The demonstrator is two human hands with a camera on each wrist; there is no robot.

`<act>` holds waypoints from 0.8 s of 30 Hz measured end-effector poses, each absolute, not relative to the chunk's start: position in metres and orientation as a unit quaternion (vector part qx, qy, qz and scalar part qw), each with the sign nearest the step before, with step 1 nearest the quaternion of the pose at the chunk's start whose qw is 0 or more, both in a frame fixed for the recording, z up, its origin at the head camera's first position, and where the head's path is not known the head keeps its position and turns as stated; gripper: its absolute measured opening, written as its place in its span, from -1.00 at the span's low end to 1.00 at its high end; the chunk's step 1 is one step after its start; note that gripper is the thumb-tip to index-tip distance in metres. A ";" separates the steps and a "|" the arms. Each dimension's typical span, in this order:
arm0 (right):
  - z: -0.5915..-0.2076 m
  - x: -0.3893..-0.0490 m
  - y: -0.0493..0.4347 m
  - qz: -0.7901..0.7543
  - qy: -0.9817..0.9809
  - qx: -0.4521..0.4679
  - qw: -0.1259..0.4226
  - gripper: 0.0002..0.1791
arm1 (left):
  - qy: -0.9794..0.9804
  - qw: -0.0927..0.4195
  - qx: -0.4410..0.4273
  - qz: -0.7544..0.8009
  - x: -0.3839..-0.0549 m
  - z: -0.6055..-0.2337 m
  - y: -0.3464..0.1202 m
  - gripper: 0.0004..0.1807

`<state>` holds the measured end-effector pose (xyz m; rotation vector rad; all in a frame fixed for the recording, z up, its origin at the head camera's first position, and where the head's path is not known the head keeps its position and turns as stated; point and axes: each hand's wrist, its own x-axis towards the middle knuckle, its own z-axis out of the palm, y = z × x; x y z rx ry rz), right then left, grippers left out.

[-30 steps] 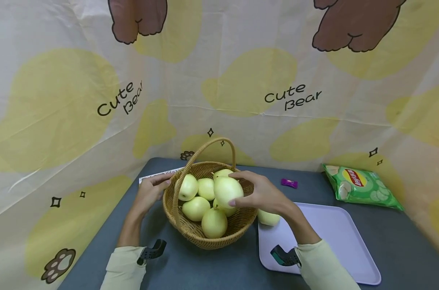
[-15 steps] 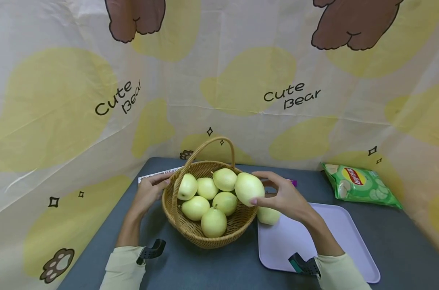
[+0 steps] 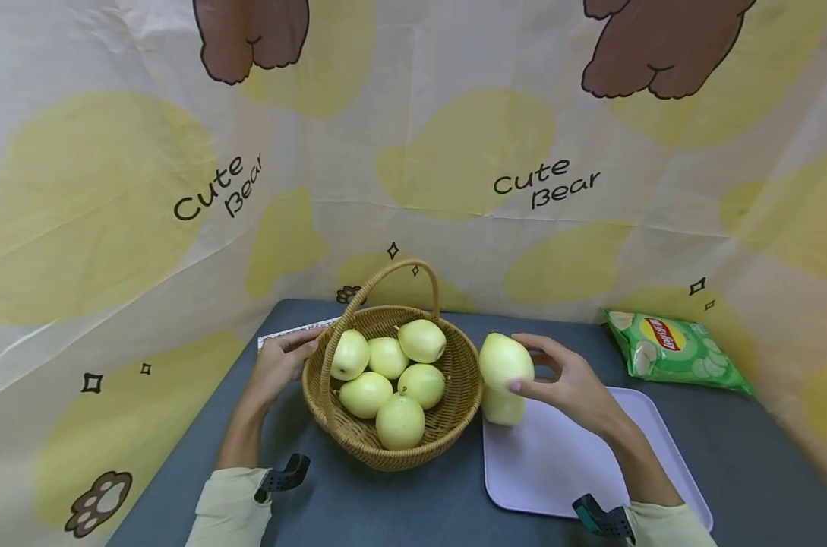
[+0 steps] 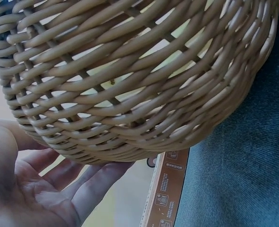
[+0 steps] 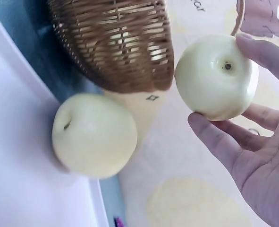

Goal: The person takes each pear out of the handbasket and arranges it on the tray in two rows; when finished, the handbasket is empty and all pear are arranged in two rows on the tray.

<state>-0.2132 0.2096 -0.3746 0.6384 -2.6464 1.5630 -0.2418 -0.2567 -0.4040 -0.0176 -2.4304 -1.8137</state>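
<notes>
- Wicker basket (image 3: 402,458), handle up, sits on the dark blue-grey table (image 3: 365,505); I count six visible pears (image 3: 400,423) inside.
- Right hand (image 3: 577,389): I see thumb and fingertips pinching a pale green pear (image 3: 504,360), fingers apart.
- That held pear hangs in the air just right of the basket; my right wrist view shows a gap between it and the pear below (image 3: 503,411).
- Pear below rests at the far left corner of the lilac tray (image 3: 563,463), just beside the basket.
- Left hand (image 3: 281,363): fingers extended and slightly spread, touching the basket's left side; fingertips hidden behind the weave, so I can't tell their exact contact.
- Green chip bag (image 3: 674,351) lies beyond the tray, far right.
- "Cute Bear" cloth (image 3: 440,167) hangs behind.
</notes>
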 end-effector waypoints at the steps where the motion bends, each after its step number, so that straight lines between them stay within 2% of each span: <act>1: -0.376 -0.213 0.212 0.498 -0.844 0.201 0.002 -0.23 | -0.801 0.055 -0.007 -0.597 -0.242 -0.404 -0.257 -0.59; 24: -0.414 -0.219 0.262 0.483 -0.868 0.112 -0.014 -0.22 | -0.795 0.060 0.001 -0.603 -0.240 -0.402 -0.256 -0.60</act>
